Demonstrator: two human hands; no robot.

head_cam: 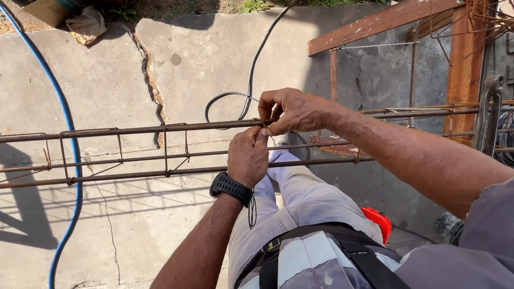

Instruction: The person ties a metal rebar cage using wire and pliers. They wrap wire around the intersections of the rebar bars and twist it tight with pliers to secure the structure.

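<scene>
A long rebar cage (124, 150) of rusty steel bars and square stirrups runs across the view at waist height. My left hand (248, 155), with a black watch on its wrist, is closed around the cage's top bar (154, 127). My right hand (290, 110) pinches at the same spot on that bar, fingertips touching the left hand. A thin loop of tie wire (252, 211) hangs below my left wrist. What sits between the fingers is hidden.
A cracked concrete slab (203, 55) lies below. A blue hose (67, 124) curves down the left side and a black cable (255, 63) crosses the middle. Wooden beams (384, 20) and a metal stand (489, 114) are at right. A red object (378, 220) sits by my hip.
</scene>
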